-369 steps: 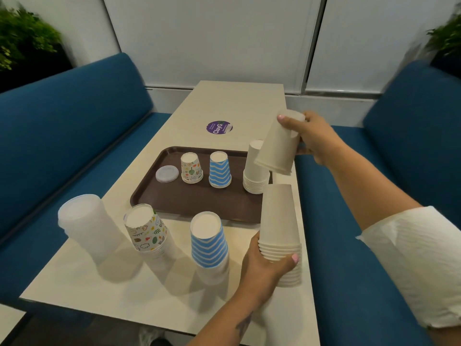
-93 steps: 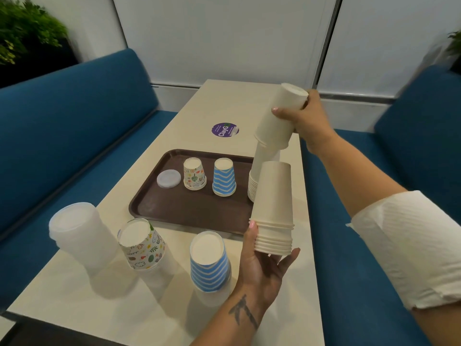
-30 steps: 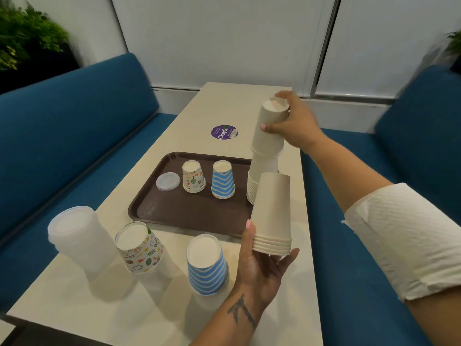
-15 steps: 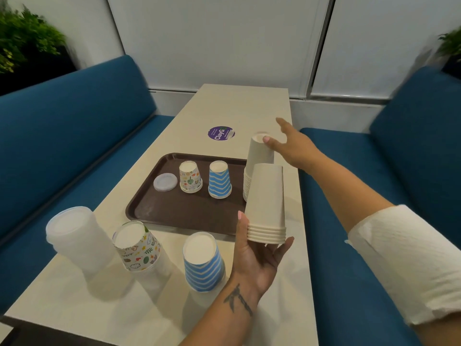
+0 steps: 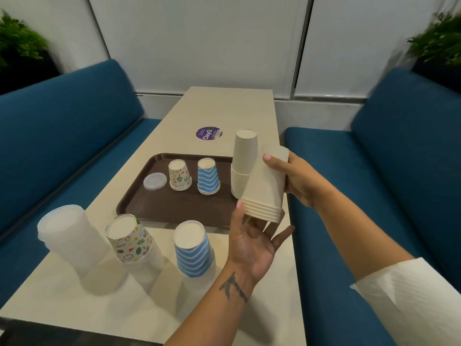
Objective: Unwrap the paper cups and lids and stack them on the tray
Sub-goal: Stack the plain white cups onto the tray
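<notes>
A short stack of plain cream paper cups (image 5: 265,187) hangs upside down above the brown tray's (image 5: 174,211) near right corner. My left hand (image 5: 252,239) cradles its rims from below, fingers spread. My right hand (image 5: 295,178) grips the top cup near its base. On the tray stand a taller cream cup stack (image 5: 243,163), a blue striped cup (image 5: 208,176), a patterned cup (image 5: 179,174) and a clear lid (image 5: 155,181).
On the table near me stand wrapped sleeves: clear lids (image 5: 69,236), patterned cups (image 5: 131,239) and blue striped cups (image 5: 193,245). A purple sticker (image 5: 209,133) lies beyond the tray. Blue benches (image 5: 389,171) flank the table on both sides.
My right hand left the tall stack on the tray, came back and took hold of the top cup of the stack in my left hand. That stack tilted slightly.
</notes>
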Demonstrator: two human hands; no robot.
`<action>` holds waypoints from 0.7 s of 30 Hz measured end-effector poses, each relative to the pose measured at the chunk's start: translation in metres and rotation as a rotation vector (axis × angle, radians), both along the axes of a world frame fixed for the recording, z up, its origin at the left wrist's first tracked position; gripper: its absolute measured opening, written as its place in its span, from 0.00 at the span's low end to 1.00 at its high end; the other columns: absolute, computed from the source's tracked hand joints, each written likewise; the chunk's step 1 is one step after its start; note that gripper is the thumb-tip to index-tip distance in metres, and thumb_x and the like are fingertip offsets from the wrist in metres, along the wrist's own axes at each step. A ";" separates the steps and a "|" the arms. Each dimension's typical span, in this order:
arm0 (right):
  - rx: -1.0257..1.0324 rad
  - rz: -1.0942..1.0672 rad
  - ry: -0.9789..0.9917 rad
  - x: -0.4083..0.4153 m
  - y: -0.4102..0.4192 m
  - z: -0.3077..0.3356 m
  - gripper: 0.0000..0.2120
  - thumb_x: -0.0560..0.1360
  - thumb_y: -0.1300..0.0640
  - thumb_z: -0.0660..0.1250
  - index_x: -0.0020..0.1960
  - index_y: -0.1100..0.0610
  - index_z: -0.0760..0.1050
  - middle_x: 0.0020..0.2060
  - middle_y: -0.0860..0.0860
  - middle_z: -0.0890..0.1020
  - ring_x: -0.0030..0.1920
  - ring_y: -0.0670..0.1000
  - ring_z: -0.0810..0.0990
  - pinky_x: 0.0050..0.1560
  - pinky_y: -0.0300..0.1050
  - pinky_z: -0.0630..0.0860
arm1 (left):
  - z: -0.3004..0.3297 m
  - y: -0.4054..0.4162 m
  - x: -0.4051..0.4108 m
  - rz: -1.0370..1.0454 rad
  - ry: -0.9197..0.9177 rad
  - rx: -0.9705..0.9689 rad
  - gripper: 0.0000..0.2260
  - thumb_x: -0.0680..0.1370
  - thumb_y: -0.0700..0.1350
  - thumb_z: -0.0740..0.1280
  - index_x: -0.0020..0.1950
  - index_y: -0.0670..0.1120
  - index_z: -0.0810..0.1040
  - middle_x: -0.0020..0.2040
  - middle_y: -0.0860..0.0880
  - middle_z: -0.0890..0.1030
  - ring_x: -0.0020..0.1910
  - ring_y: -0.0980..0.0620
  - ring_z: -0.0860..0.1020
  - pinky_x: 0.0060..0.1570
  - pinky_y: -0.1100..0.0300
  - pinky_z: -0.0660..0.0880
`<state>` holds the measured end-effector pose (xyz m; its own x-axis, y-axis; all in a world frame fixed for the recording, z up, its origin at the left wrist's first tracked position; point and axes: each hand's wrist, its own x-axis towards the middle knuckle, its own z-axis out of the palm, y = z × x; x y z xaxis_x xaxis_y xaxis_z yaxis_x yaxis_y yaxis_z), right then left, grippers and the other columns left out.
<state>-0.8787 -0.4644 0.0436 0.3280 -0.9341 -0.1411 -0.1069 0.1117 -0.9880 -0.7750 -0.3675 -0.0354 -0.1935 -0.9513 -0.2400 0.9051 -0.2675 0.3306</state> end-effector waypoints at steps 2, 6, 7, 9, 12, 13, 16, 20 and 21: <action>0.028 -0.017 -0.024 -0.003 -0.001 -0.001 0.39 0.62 0.39 0.71 0.69 0.51 0.66 0.60 0.53 0.78 0.58 0.56 0.79 0.60 0.61 0.76 | 0.001 0.003 0.000 -0.013 -0.013 0.004 0.46 0.55 0.55 0.82 0.69 0.42 0.73 0.59 0.41 0.78 0.60 0.39 0.75 0.47 0.41 0.79; 0.075 -0.020 -0.031 -0.005 -0.001 -0.001 0.39 0.62 0.40 0.71 0.69 0.51 0.65 0.60 0.54 0.78 0.59 0.56 0.78 0.61 0.62 0.75 | 0.000 0.007 0.001 -0.032 -0.015 0.015 0.41 0.53 0.51 0.83 0.63 0.43 0.76 0.52 0.44 0.80 0.56 0.42 0.77 0.47 0.43 0.80; 0.078 -0.010 -0.023 -0.005 -0.001 -0.001 0.38 0.62 0.40 0.71 0.69 0.51 0.65 0.60 0.54 0.78 0.59 0.56 0.78 0.61 0.62 0.75 | 0.001 0.008 0.001 -0.035 -0.023 0.016 0.39 0.54 0.51 0.83 0.62 0.43 0.76 0.51 0.44 0.80 0.55 0.42 0.78 0.46 0.43 0.80; 0.076 0.007 -0.007 -0.004 0.000 -0.001 0.37 0.63 0.40 0.70 0.68 0.51 0.66 0.60 0.54 0.78 0.59 0.56 0.78 0.60 0.62 0.75 | 0.002 0.010 0.001 -0.042 -0.036 0.026 0.38 0.53 0.52 0.84 0.59 0.43 0.77 0.50 0.44 0.81 0.55 0.41 0.78 0.45 0.44 0.80; 0.076 -0.007 0.016 -0.001 0.000 0.000 0.37 0.62 0.40 0.71 0.67 0.51 0.66 0.59 0.54 0.78 0.58 0.56 0.79 0.60 0.61 0.75 | 0.004 0.012 0.001 -0.045 -0.057 0.044 0.39 0.49 0.52 0.85 0.57 0.43 0.78 0.51 0.43 0.80 0.55 0.40 0.78 0.44 0.46 0.81; 0.071 -0.022 0.015 -0.001 -0.001 0.001 0.37 0.62 0.40 0.71 0.67 0.52 0.67 0.59 0.54 0.79 0.58 0.56 0.79 0.60 0.61 0.76 | 0.004 0.012 0.002 -0.040 -0.068 0.049 0.40 0.49 0.52 0.85 0.56 0.42 0.77 0.51 0.43 0.80 0.55 0.40 0.79 0.44 0.46 0.81; 0.044 -0.122 -0.045 -0.005 -0.008 0.009 0.32 0.68 0.43 0.71 0.67 0.53 0.68 0.57 0.53 0.80 0.57 0.56 0.80 0.59 0.59 0.76 | 0.002 0.014 0.004 -0.020 -0.090 0.072 0.42 0.48 0.53 0.85 0.57 0.42 0.76 0.48 0.44 0.79 0.51 0.41 0.80 0.45 0.46 0.81; 0.003 -0.134 -0.051 -0.010 -0.018 0.028 0.29 0.72 0.44 0.69 0.68 0.53 0.67 0.57 0.52 0.80 0.55 0.54 0.81 0.54 0.54 0.79 | -0.003 0.021 0.007 -0.025 -0.092 0.095 0.47 0.47 0.53 0.85 0.64 0.42 0.75 0.49 0.43 0.79 0.51 0.41 0.80 0.45 0.47 0.81; -0.003 -0.129 -0.049 -0.010 -0.020 0.031 0.29 0.71 0.43 0.69 0.68 0.54 0.67 0.57 0.52 0.80 0.55 0.54 0.81 0.51 0.53 0.80 | -0.004 0.022 0.008 -0.027 -0.090 0.100 0.48 0.48 0.53 0.85 0.65 0.41 0.75 0.50 0.43 0.79 0.50 0.41 0.80 0.45 0.47 0.81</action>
